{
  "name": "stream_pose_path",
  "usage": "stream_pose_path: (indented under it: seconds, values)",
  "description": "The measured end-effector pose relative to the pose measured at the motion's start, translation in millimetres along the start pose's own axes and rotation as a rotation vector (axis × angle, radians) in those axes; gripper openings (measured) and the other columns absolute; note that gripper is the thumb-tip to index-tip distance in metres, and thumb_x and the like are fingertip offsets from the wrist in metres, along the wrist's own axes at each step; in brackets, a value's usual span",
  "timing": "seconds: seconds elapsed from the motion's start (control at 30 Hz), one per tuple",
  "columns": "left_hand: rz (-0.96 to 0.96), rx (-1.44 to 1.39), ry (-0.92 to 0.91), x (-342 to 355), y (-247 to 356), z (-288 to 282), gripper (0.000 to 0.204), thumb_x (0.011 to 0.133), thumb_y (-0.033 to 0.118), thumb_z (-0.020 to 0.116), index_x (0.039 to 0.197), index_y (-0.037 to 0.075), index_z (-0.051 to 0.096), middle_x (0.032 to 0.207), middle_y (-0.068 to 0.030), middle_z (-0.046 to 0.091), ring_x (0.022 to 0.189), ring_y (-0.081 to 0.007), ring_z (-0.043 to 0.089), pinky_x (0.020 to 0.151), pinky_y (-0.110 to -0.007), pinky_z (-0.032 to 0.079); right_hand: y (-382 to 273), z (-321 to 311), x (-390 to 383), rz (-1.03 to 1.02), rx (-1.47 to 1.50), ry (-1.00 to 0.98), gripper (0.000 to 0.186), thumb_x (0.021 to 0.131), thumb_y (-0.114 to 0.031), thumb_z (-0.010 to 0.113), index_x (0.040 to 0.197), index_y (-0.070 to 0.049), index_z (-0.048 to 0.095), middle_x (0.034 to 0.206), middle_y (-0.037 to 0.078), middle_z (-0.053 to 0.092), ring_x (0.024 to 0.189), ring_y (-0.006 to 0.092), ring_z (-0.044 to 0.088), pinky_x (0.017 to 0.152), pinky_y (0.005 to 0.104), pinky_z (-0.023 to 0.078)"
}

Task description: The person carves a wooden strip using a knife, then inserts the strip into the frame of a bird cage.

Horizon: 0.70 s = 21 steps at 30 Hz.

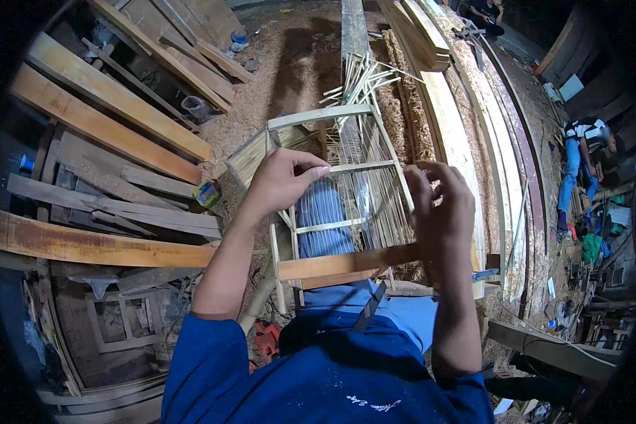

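A wooden cage-like frame (321,116) with many thin sticks strung between its bars rests over my lap. A wider brown board (332,267) forms its near side. My left hand (284,180) is at the frame's left side, thumb and fingers pinched together beside the end of a pale crossbar (360,167). Over the right side, my right hand (444,205) has curled fingers, with the fingertips close together near the stick rows. What either pinch holds, if anything, is too small to tell. Loose thin sticks (364,79) lie in a pile just beyond the frame.
Long planks (449,134) run away on the right, with wood shavings around them. More boards (99,120) are stacked at the left. A blue tool (485,274) lies by my right forearm. One person (585,152) sits at the right, another (485,14) at the far right.
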<state>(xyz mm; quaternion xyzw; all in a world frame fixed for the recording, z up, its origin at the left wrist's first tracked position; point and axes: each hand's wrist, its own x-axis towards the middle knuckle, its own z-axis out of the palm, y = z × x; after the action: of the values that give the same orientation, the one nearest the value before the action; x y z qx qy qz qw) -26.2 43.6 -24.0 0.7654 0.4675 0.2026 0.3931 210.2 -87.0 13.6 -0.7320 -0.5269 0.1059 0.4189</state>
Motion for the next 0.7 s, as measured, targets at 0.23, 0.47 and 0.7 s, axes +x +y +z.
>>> stream_pose_path:
  seconds: [0.23, 0.47, 0.7]
  values:
    - [-0.154, -0.147, -0.328, 26.5, 9.2, -18.6, 0.028, 0.096, 0.023, 0.071, 0.099, -0.005, 0.076, 0.079, -0.0096, 0.074, 0.060, -0.0095, 0.067, 0.055, -0.024, 0.054, 49.0, 14.9, -22.9, 0.283, 0.401, -0.429, 0.046, 0.097, -0.031, 0.069, 0.126, 0.004, 0.065, 0.100, 0.017, 0.071, 0.102, 0.0211, 0.067, 0.087, 0.0331, 0.051]
    - [-0.472, -0.471, -0.599, 66.2, 10.3, -12.3, 0.033, 0.096, 0.020, 0.070, 0.111, -0.008, 0.070, 0.092, -0.0159, 0.075, 0.076, -0.0177, 0.074, 0.067, -0.027, 0.064, 41.2, 12.2, -20.7, 0.301, 0.492, -0.475, 0.033, 0.094, -0.018, 0.070, 0.116, 0.007, 0.068, 0.091, 0.009, 0.071, 0.084, 0.0106, 0.062, 0.080, 0.0298, 0.049]
    - [-0.557, -0.467, -0.594, 73.2, 17.2, -6.1, 0.028, 0.096, 0.016, 0.068, 0.111, -0.008, 0.069, 0.094, -0.0172, 0.074, 0.079, -0.0187, 0.074, 0.069, -0.027, 0.064, 37.5, 4.0, -17.3, 0.280, 0.483, -0.512, 0.026, 0.094, -0.014, 0.071, 0.106, 0.008, 0.068, 0.093, 0.005, 0.063, 0.085, 0.0101, 0.056, 0.075, 0.0275, 0.045]
